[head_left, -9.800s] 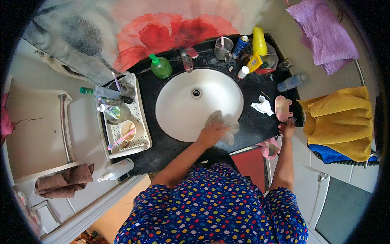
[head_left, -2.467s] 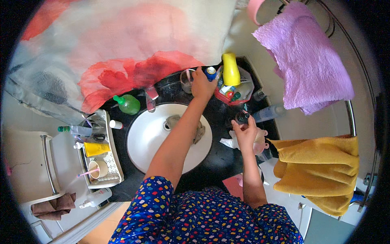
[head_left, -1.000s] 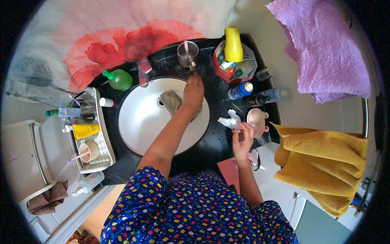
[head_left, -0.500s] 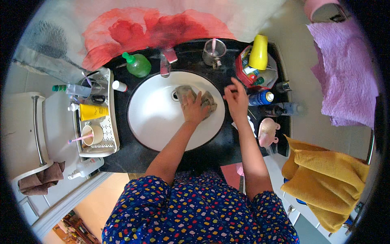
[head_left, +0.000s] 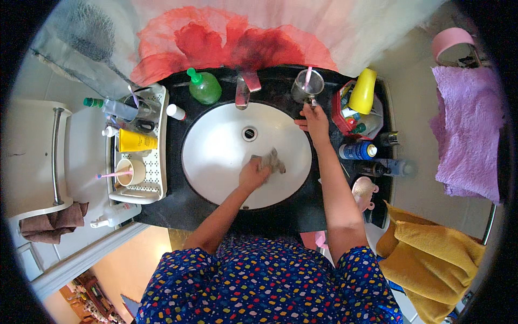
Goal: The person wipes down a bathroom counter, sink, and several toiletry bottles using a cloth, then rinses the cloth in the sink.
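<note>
My left hand [head_left: 254,174] is closed around a bunched grey cloth [head_left: 276,161] over the near right part of the white sink basin [head_left: 210,140]. Part of the cloth sticks out past the fingers. Beyond the basin's far right edge, my right hand [head_left: 316,124] is at the handle of a see-through grey mug [head_left: 298,89], its fingers closed on it. A pink toothbrush [head_left: 308,77] stands in this mug, which rests on the black counter.
A faucet [head_left: 243,97], a green pump bottle [head_left: 205,89] and a small white bottle [head_left: 175,112] stand behind the basin. On the left is a white basket [head_left: 159,178] of toiletries; on the right are a red container [head_left: 339,116], a blue can [head_left: 356,150] and a pink soap dish [head_left: 364,191].
My left hand has drawn nearer with the cloth, now bunched in it and off the drain. My right hand has reached forward from beside the basin to the mug's handle. The view has shifted.
</note>
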A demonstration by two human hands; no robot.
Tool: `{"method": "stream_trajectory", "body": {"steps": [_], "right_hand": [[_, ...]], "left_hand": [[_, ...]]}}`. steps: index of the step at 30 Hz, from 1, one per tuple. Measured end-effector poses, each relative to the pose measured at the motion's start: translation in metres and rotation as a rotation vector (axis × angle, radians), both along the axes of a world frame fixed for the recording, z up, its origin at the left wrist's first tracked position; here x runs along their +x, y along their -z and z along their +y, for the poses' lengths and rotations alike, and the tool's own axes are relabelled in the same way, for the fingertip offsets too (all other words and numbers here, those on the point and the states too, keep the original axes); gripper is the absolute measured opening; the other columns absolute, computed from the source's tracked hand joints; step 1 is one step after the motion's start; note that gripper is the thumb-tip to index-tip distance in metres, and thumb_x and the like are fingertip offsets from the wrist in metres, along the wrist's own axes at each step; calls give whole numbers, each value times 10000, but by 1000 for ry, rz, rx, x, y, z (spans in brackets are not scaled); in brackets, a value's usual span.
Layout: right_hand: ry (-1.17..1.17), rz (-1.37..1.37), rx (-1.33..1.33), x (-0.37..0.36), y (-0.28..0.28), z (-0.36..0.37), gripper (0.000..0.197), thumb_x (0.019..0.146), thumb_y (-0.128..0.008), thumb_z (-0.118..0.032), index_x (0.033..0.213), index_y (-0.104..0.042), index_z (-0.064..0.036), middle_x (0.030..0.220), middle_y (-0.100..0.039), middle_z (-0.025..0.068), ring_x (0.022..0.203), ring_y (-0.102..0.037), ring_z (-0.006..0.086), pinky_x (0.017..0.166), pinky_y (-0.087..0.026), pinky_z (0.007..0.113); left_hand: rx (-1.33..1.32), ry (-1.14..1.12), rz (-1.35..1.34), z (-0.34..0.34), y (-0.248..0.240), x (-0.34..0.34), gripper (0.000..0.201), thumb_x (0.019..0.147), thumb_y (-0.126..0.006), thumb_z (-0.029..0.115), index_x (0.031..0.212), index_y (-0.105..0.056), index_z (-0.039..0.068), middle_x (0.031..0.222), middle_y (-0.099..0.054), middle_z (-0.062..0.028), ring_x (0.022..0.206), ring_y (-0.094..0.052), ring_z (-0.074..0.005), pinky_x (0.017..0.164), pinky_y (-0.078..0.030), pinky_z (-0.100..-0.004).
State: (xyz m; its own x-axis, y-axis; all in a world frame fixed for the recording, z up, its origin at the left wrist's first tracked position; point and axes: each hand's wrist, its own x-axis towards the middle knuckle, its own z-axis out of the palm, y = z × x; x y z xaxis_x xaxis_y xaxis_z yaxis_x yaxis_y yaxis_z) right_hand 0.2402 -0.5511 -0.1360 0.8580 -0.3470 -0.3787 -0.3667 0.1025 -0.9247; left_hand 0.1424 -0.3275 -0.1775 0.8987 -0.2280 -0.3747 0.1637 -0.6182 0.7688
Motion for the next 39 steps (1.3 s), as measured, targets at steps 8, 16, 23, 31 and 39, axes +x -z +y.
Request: {"method": "stream_trajectory", "body": {"steps": [8, 16, 23, 31, 39], "right_hand": [[89, -117, -207, -72, -39, 2, 275, 937, -542, -286, 883, -574, -18, 680, -592, 39, 633, -628, 135, 577, -484, 264], [99, -147, -223, -158, -72, 12, 136, 923, -537, -102, 877, -548, 26, 763, -579, 55, 700, -642, 146, 620, -506, 267], [2, -147, -199, -174, -69, 13, 229, 959, -509, -198, 986, -553, 26, 851, -613, 78, 708, -648, 163, 648, -532, 279], [57, -103, -219, -142, -54, -13, 235, 941, -540, -206, 931, -587, 25, 771, -603, 57, 670, -627, 120, 611, -529, 253], [24, -44, -245, -128, -43, -20, 258, 919, -575, -242, 814, -545, -9, 649, -580, 50, 626, -640, 120, 539, -481, 258]], "left_hand": [[64, -336, -663, -70, -50, 121, 592, 855, -564, 345, 1341, -378, 63, 1176, -511, -245, 1041, -522, -429, 860, -433, -479], [652, -280, -648, -141, 2, 159, 583, 843, -552, 377, 1344, -399, 121, 1365, -386, -166, 1252, -338, -424, 983, -270, -558], [285, -19, -864, -170, 57, 130, 552, 759, -559, 407, 1208, -544, 88, 1264, -507, -168, 1229, -403, -356, 1013, -282, -512], [111, 166, -918, -121, -21, 115, 537, 715, -616, 70, 1237, -566, 188, 1249, -453, -178, 1154, -439, -361, 971, -361, -456], [-1364, -92, 267, -112, -125, 144, 342, 837, -595, 95, 1168, -510, 95, 1119, -554, -30, 1047, -515, -169, 860, -427, -335]]}}
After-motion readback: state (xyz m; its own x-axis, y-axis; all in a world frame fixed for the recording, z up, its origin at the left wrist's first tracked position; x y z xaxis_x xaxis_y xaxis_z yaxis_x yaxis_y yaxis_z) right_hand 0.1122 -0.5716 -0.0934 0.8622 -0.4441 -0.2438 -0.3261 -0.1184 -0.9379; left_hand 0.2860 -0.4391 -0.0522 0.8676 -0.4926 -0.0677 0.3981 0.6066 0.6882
